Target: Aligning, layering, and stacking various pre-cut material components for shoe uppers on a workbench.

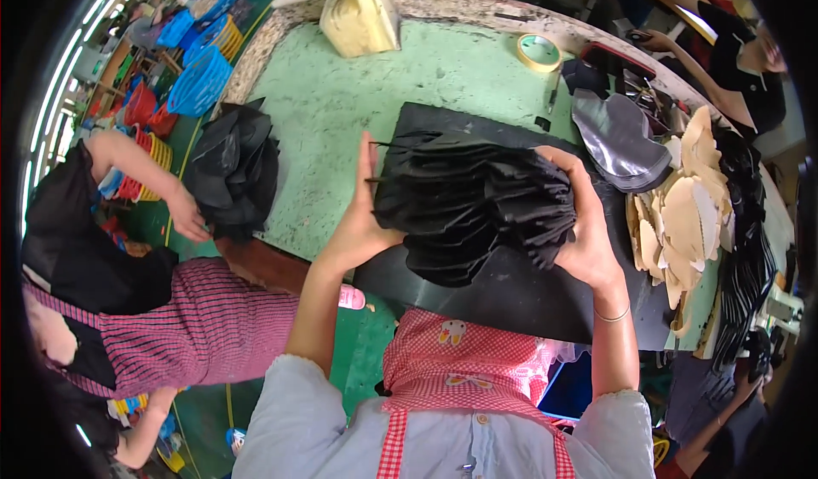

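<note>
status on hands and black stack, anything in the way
Left hand spread at one end, right hand gripping other end of black stack. Stack over black mat. Tan pieces off right, apart.

Black stack (473, 206) over the black mat (528, 300)
Left fingers (365, 164) extended, right fingers (575, 172) curled around it; tan pieces (688, 223) right of the mat.

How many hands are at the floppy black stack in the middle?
2: the left hand at the black stack's left side, the right hand gripping its right end. None seem hidden.
</note>
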The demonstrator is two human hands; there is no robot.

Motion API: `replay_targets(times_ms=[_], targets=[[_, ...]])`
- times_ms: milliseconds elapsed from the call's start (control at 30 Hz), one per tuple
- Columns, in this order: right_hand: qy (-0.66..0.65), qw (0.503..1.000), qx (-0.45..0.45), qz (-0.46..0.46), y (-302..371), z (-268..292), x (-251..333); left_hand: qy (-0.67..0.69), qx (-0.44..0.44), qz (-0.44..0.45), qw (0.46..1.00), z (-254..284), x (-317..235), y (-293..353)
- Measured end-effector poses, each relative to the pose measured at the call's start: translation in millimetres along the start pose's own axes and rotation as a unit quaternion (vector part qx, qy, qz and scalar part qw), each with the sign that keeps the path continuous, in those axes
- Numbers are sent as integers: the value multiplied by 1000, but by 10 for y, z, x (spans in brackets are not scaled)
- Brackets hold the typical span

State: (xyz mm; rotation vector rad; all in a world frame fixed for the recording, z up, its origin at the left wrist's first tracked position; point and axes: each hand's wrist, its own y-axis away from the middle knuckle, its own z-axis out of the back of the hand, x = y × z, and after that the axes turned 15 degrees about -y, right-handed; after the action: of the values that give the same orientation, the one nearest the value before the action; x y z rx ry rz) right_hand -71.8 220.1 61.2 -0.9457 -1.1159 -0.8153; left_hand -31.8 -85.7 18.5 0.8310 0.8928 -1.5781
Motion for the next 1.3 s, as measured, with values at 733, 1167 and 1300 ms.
replay_targets(times_ms=[733,1167,1300], targets=[[-27,981,-105,159,-144,-269,-446,-477,49,-242,843,-14,-1186,-960],[-10,986,-17,-167,972,417,18,-171,520,78,833,-721,-1271,-1305],[-62,951,-298,-63,1732,1309,150,-226,517,143,813,-820,-901,-1554]])
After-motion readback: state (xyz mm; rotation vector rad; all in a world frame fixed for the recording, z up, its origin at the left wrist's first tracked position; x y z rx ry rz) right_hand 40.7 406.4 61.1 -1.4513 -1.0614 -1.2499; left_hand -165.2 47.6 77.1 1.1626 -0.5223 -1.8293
